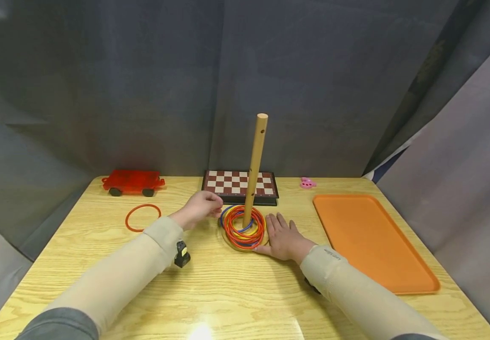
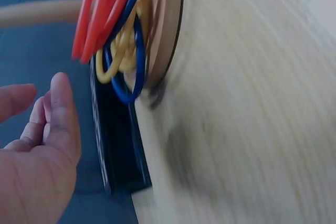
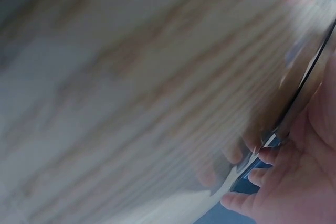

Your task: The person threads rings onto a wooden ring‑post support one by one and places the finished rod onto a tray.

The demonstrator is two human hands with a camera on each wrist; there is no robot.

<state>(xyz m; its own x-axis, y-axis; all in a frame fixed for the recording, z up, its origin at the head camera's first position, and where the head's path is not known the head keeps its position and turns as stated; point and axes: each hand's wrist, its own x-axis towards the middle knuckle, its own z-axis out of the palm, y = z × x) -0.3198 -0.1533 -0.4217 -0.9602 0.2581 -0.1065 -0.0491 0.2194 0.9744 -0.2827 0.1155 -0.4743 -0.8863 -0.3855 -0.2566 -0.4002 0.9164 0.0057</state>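
A wooden pole (image 1: 255,165) rises from a round wooden base (image 2: 164,35) in the middle of the table. Red, yellow and blue rings (image 1: 256,236) lie heaped around its foot. Just left of the heap is my left hand (image 1: 202,205), its fingers loosely bent and nothing between them; the left wrist view shows thumb and fingers apart, close to the rings. On the other side, my right hand (image 1: 286,240) rests against the base's edge with fingers extended and thumb spread toward the front. One red ring (image 1: 144,205) lies alone on the table to the left.
Behind the pole lies a checkered game board (image 1: 227,182). A red toy cart (image 1: 132,182) stands at the back left, and a small pink toy (image 1: 307,183) at the back right. An orange tray (image 1: 376,236) covers the right side. Grey curtains (image 1: 164,94) enclose the table.
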